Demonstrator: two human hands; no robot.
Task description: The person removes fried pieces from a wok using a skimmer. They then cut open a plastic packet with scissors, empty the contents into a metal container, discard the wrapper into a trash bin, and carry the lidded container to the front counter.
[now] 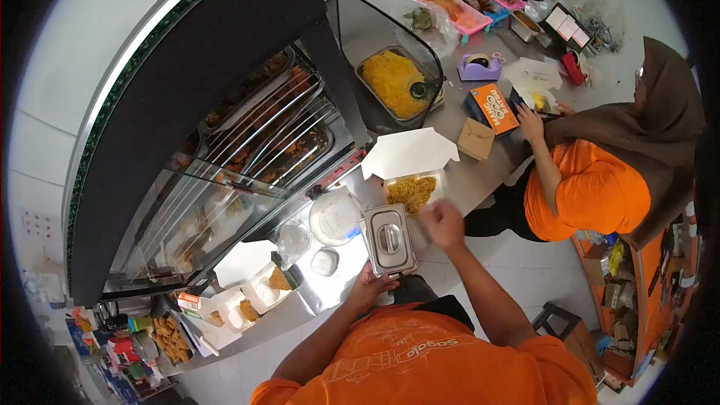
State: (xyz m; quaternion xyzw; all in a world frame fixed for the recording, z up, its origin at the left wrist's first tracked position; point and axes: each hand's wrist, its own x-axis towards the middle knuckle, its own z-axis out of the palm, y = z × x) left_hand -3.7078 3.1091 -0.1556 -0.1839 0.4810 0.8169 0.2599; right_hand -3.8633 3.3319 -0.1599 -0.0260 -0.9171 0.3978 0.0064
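Note:
My left hand (367, 289) grips the lower end of a small stainless-steel food pan (398, 261) with its lid on. The lid has a recessed handle in its middle. My right hand (444, 225) is over the near right edge of an open white takeaway box (411, 153). Its fingers are curled together and slightly blurred, and what is in them, if anything, cannot be made out. Yellow-brown noodles or rice (411, 193) fill part of that box. Left of the pan, a round, pale-lidded tub (334, 216) stands on the counter.
A heated display case (262, 127) with fried food rises at left. Behind the box, a mesh cover (386, 22) shelters a tray of yellow food (393, 82). Open food boxes (262, 292) stand lower left. At right, a co-worker in orange (592, 187) handles another box near an orange carton (492, 107).

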